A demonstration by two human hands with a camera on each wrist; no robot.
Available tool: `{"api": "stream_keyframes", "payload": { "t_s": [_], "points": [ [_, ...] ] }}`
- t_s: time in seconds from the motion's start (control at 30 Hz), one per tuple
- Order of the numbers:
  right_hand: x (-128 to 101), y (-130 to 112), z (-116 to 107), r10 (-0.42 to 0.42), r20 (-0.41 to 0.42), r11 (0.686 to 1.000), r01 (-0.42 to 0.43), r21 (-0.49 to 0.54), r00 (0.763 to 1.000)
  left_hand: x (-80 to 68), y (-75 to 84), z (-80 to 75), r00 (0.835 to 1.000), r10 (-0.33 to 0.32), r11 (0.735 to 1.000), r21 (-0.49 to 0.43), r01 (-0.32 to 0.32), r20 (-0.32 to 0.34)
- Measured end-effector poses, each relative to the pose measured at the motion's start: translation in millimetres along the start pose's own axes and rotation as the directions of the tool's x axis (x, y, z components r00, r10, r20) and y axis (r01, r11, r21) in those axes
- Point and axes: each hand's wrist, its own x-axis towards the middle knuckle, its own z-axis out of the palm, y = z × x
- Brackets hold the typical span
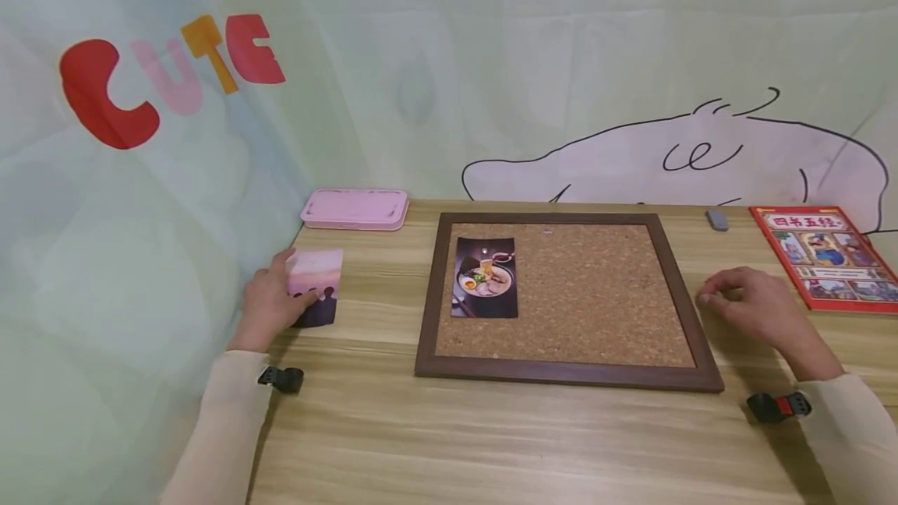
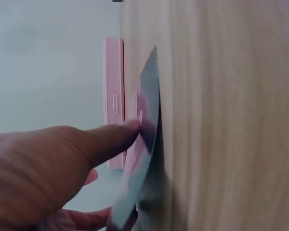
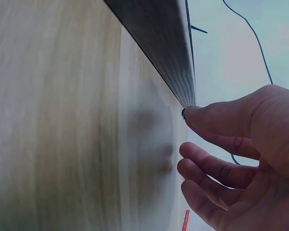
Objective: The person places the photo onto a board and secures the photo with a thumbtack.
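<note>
Two sleeves come in from the bottom of the head view, each with a small black clip at the wrist.

Over on the left, the left hand point(image 1: 270, 304) holds a pink and purple picture card point(image 1: 317, 285). The card sits at the left edge of the wooden table point(image 1: 491, 435), near the pale curtain. In the left wrist view one finger point(image 2: 111, 139) presses on the face of the card point(image 2: 143, 144), and the card is tipped up off the table, not lying flat. More fingers curl under its lower edge, so the hand is grasping it.

Over on the right, the right hand point(image 1: 754, 304) rests on the table just beside the right side of the cork board point(image 1: 582, 294). Its fingers are loosely bent and hold nothing. In the right wrist view the thumb tip point(image 3: 192, 113) is right at the dark wood frame point(image 3: 159, 43) of the board, but I cannot tell if it touches.

On the left part of the cork board lies a photo of a bowl of noodles point(image 1: 486, 277).

At the back left of the table sits a flat pink box point(image 1: 355, 209). At the back right lies a small grey thing point(image 1: 717, 219), and beside it a red picture book point(image 1: 828, 257).
</note>
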Motion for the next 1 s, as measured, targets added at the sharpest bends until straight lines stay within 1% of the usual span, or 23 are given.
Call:
{"api": "stream_keyframes", "payload": {
  "t_s": [0.1, 0.2, 0.27, 0.33, 0.43, 0.57, 0.67, 0.7, 0.8, 0.9, 1.0],
  "points": [
    [-2, -1, -1, 0.01, -0.02, 0.999, -0.009, 0.035, 1.0, 2.0, -3.2, -1.7, 1.0, 0.01, 0.999, -0.04, -0.01, 0.002],
    [-3, -2, -2, 0.012, -0.076, 0.998, -0.008, 0.059, 0.997, 2.8, -5.6, -3.6, 1.0, 0.016, 0.995, -0.1, -0.016, 0.0],
    [-4, -3, -2, 0.008, -0.118, 0.998, -0.001, 0.063, 0.993, 2.9, -6.0, -5.0, 1.0, 0.005, 0.989, -0.147, -0.005, 0.004],
    [-4, -3, -2, 0.004, -0.153, 0.998, 0.006, 0.067, 0.988, 2.9, -5.7, -5.7, 1.0, -0.018, 0.978, -0.206, 0.02, 0.014],
    [-3, -5, -2, 0.01, -0.172, 0.997, 0.003, 0.073, 0.985, 3.4, -3.5, -6.6, 0.999, -0.035, 0.965, -0.258, 0.042, 0.033],
    [-3, -7, -2, 0.039, -0.172, 0.996, -0.024, 0.092, 0.984, 4.2, 3.3, -6.1, 0.995, -0.069, 0.949, -0.305, 0.086, 0.067],
    [-2, -7, -2, 0.055, -0.181, 0.994, -0.037, 0.104, 0.982, 5.0, 10.7, -4.8, 0.989, -0.116, 0.922, -0.359, 0.143, 0.097],
    [-1, -8, -2, 0.058, -0.184, 0.993, -0.039, 0.108, 0.981, 5.3, 13.2, -4.5, 0.988, -0.123, 0.914, -0.376, 0.151, 0.098],
    [-2, -9, -3, 0.059, -0.202, 0.993, -0.037, 0.116, 0.978, 5.4, 20.1, -5.4, 0.989, -0.11, 0.893, -0.427, 0.143, 0.101],
    [-1, -11, -5, 0.051, -0.218, 0.992, -0.024, 0.122, 0.975, 5.4, 28.4, -7.5, 0.992, -0.087, 0.882, -0.456, 0.118, 0.087],
    [0, -13, -6, 0.041, -0.239, 0.992, -0.01, 0.127, 0.97, 6.6, 38.5, -9.6, 0.993, -0.077, 0.87, -0.482, 0.109, 0.086]
  ]
}}
